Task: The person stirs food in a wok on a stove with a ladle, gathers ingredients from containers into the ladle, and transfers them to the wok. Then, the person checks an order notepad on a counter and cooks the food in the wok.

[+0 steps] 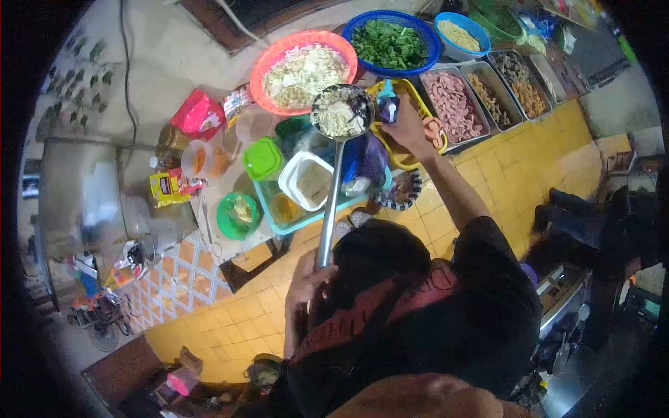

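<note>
My left hand (309, 282) is closed round the lower end of the long metal handle of a ladle (332, 202). The ladle's round bowl, over the table, holds pale chopped food (341, 118) with some dark bits. My right hand (406, 129) reaches over a yellow basket (408, 164), with its fingers closed on a small light-blue and dark purple item (387, 104) whose kind I cannot make out. Orange-pink pieces (434, 132) lie in the basket beside my wrist. Below the ladle bowl, a white square tub (289, 182) sits in a pale teal tray (275, 226).
Behind the ladle stand a coral basin (259, 87) of shredded pale food and a blue basin (348, 31) of leafy greens. Metal trays of sliced pink food (453, 104) and other ingredients line the right. A green bowl (221, 219) sits left. Another person (592, 230) is at far right.
</note>
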`<state>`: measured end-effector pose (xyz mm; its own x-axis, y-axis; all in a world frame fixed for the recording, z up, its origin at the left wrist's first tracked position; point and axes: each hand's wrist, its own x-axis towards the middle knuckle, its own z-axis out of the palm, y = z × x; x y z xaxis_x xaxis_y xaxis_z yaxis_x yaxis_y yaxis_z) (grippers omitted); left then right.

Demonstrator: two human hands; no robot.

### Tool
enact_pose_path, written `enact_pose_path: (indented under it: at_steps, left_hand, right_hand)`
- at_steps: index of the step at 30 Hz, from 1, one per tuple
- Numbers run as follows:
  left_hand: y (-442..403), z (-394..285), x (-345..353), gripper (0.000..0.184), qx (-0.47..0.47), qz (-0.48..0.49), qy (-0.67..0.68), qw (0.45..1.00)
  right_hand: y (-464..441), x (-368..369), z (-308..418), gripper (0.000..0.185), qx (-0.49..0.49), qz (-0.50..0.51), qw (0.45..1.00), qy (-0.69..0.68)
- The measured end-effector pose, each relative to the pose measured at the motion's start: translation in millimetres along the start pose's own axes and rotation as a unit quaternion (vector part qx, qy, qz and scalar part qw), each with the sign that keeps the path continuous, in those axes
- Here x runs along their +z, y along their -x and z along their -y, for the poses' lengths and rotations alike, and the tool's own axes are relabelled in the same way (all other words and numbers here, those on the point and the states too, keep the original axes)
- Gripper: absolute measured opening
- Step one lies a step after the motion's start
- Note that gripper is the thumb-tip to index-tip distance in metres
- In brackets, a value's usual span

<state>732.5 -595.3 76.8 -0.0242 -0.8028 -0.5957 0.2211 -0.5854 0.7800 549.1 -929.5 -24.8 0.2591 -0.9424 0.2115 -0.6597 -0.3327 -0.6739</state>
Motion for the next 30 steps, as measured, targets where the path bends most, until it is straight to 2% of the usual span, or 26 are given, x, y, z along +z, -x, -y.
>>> enact_pose_path:
  at_steps: [3,5,6,7,9,11,12,13,15,19,20,21,22,23,24,25,26,27,29,30]
  left_hand:
    - [-8,-1,15,0.015,-0.012,-0.004,0.03,0.999]
    - [-17,-5,29,0.013,-0.011,-0.002,0.044,0.999]
    - [-19,-4,36,0.012,-0.011,-0.01,0.068,0.998]
    - [-18,-2,43,0.011,-0.013,-0.019,0.094,0.995]
    - [-21,-2,59,0.01,-0.01,-0.03,0.097,0.995]
    - [-22,-8,77,0.009,-0.011,-0.069,0.102,0.992]
    - [-23,-1,82,0.011,0.03,-0.07,0.112,0.991]
    - [-22,0,91,0.011,0.031,-0.077,0.114,0.99]
    - [-21,1,111,0.012,0.021,-0.129,0.096,0.987]
    - [-18,12,159,0.011,0.055,-0.152,0.132,0.978]
    - [-18,17,170,0.011,0.046,-0.174,0.098,0.979]
    - [-18,26,185,0.011,0.034,-0.195,0.065,0.978]
    - [-21,35,205,0.011,0.028,-0.255,0.082,0.963]
    - [-22,40,222,0.011,0.022,-0.257,0.097,0.961]
    - [-24,41,236,0.012,0.067,-0.237,0.142,0.959]
    - [-26,44,251,0.012,0.114,-0.219,0.184,0.952]
    - [-28,48,265,0.014,0.102,-0.239,0.183,0.948]
    - [-29,49,281,0.014,0.103,-0.244,0.192,0.945]
    - [-30,48,304,0.016,0.107,-0.252,0.22,0.936]
    - [-32,49,315,0.02,0.09,-0.269,0.192,0.939]
  right_hand:
    - [-2,-2,-5,0.06,-0.019,0.006,1.0,-0.019]
    - [-4,-16,0,0.058,-0.074,0.048,0.994,0.065]
    - [-1,-7,-10,0.053,-0.124,-0.012,0.991,0.056]
    - [4,-13,-7,0.053,-0.115,-0.002,0.992,0.05]
    - [-1,-46,12,0.05,-0.161,0.002,0.987,-0.009]
    - [-3,-64,7,0.044,-0.153,-0.003,0.988,-0.037]
    - [-5,-75,-1,0.042,-0.174,-0.034,0.983,-0.05]
    - [-6,-86,-9,0.04,-0.196,-0.062,0.976,-0.064]
    - [-9,-105,-30,0.036,-0.177,-0.085,0.976,-0.098]
    - [-18,-126,-127,0.032,-0.138,-0.125,0.982,-0.012]
    - [-12,-144,-130,0.032,-0.086,-0.083,0.993,-0.009]
    - [-11,-148,-155,0.032,-0.096,-0.072,0.993,-0.008]
    - [-7,-154,-184,0.029,-0.058,0.014,0.995,0.077]
    - [-3,-161,-213,0.027,-0.018,0.1,0.981,0.166]
    - [-3,-176,-219,0.027,-0.029,0.11,0.977,0.178]
    - [2,-192,-224,0.028,0.006,0.176,0.963,0.205]
    - [2,-206,-228,0.03,0.044,0.238,0.942,0.231]
    - [0,-216,-246,0.03,0.036,0.243,0.94,0.235]
    - [0,-229,-276,0.03,-0.037,0.175,0.953,0.245]
    - [-5,-237,-281,0.032,0.002,0.175,0.949,0.261]
